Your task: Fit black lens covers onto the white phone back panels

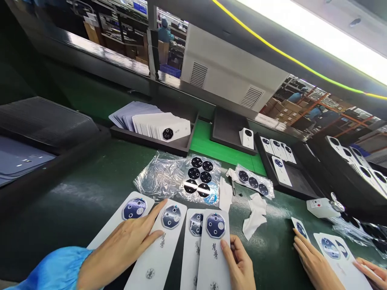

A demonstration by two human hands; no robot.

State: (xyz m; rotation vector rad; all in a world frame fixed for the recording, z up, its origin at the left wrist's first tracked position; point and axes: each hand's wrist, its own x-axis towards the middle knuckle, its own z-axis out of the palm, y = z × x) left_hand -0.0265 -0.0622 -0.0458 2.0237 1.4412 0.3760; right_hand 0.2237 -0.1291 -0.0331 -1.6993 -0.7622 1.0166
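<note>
You had your left hand [121,249] wide and flat on two white cards [157,257] so they lay still, and your right hand [238,264] held a 3rd card [213,257] in a narrow pinch at its edge, near the sheet of black stickers [199,175].

The white cards [154,262] are smooth, faintly glossy coated stock; the lens plates [215,225] are glossy and dark. The crinkled bag [160,177] is clear plastic, the sleeve [51,266] sheeny blue cloth, the desk [90,189] matt.
</note>
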